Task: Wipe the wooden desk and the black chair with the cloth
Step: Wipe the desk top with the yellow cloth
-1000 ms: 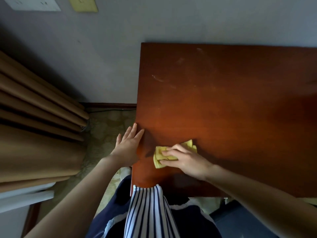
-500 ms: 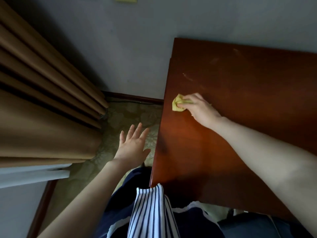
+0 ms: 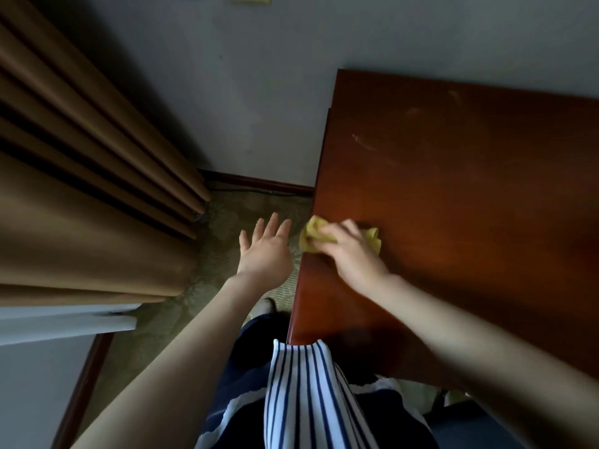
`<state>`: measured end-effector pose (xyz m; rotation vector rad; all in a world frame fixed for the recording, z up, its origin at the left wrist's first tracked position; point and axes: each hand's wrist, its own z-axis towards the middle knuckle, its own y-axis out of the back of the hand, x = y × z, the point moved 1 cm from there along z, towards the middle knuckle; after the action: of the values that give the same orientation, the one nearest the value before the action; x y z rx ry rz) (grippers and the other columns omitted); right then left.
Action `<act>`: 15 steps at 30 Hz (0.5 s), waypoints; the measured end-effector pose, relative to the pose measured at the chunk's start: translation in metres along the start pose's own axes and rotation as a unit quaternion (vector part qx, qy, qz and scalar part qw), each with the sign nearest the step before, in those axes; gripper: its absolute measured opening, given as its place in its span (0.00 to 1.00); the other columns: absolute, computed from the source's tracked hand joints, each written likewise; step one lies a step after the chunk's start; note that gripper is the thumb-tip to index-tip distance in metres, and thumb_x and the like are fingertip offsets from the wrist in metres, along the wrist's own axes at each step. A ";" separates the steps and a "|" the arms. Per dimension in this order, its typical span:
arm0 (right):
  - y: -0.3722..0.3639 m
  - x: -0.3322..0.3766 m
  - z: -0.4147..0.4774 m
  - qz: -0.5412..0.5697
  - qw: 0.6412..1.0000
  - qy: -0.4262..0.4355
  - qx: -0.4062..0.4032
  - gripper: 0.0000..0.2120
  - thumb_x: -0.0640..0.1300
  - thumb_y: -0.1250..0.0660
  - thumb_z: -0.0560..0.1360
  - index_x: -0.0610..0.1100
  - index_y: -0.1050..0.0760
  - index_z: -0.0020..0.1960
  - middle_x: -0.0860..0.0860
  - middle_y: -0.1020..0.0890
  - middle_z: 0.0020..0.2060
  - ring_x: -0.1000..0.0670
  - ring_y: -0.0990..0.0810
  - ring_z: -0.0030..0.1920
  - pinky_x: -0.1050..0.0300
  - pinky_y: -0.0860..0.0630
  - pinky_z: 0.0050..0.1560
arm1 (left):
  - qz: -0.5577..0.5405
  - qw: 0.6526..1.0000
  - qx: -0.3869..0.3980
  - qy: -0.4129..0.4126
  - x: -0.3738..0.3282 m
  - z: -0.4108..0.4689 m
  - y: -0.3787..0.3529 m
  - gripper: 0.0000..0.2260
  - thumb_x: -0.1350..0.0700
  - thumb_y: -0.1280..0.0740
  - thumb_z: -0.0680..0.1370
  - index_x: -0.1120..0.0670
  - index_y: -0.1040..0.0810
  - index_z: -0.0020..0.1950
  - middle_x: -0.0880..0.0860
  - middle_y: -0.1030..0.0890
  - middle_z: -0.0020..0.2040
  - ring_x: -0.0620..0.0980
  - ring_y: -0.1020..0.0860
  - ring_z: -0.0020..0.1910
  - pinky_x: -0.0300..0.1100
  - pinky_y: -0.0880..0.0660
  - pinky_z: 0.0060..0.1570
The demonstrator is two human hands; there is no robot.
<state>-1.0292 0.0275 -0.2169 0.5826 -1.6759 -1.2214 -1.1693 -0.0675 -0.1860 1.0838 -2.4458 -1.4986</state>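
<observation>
Yellow cloth (image 3: 310,235) lies bunched at the left edge of the wooden table (image 3: 470,222), under the right hand (image 3: 355,257), whose fingers curl over it and press down. Just beside that edge the left hand (image 3: 264,252) hovers above the carpet (image 3: 214,254), fingers spread, holding nothing; brown curtain (image 3: 81,163) folds hang further left.

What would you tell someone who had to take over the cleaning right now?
The left hand is open with its fingers spread, in the air beside the desk, holding nothing.
The right hand grips the cloth, bunched up and pressed on the desk right at its left edge.
Done: wiping is under way at that edge. How much is already clean cannot be told.
Left: pale streaks show on the far part of the desk, so wipe there next. The chair is not in view; wipe it afterwards.
</observation>
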 end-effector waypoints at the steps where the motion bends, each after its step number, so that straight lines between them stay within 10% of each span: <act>1: -0.001 0.006 -0.016 0.008 1.000 0.027 0.005 0.19 0.27 0.35 0.72 0.43 0.19 0.57 0.42 0.22 0.58 0.37 0.26 0.54 0.44 0.26 0.57 | 0.001 1.000 0.002 -0.006 -0.005 0.002 -0.001 0.31 0.63 0.45 0.78 0.51 0.52 0.78 0.52 0.56 0.79 0.55 0.59 0.77 0.58 0.60 0.72; 6: -0.004 0.013 -0.077 0.039 0.992 0.091 0.076 0.19 0.37 0.42 0.74 0.47 0.20 0.59 0.46 0.21 0.59 0.40 0.23 0.58 0.51 0.25 0.56 | 0.019 0.998 0.021 -0.055 -0.029 0.015 -0.006 0.34 0.52 0.38 0.79 0.51 0.54 0.79 0.54 0.59 0.79 0.55 0.59 0.77 0.57 0.60 0.73; 9: -0.006 -0.008 -0.108 0.033 0.986 0.109 0.123 0.24 0.54 0.55 0.77 0.57 0.30 0.69 0.56 0.32 0.67 0.53 0.38 0.70 0.71 0.43 0.61 | 0.055 0.994 0.035 -0.086 -0.045 0.024 -0.009 0.43 0.43 0.33 0.76 0.51 0.59 0.78 0.54 0.63 0.78 0.54 0.62 0.77 0.57 0.60 0.72; 15: 0.035 -0.060 -0.138 -0.014 0.997 0.045 0.059 0.33 0.26 0.26 0.61 0.51 0.21 0.61 0.48 0.21 0.60 0.44 0.23 0.60 0.51 0.21 0.52 | 0.138 0.987 0.049 -0.071 -0.064 0.037 -0.011 0.57 0.36 0.28 0.67 0.55 0.67 0.76 0.56 0.67 0.76 0.55 0.63 0.76 0.58 0.61 0.72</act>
<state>-0.8752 0.0259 -0.2026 0.7252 -1.6773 -1.1046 -1.1308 -0.0042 -0.1962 0.6330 -2.6549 -1.4253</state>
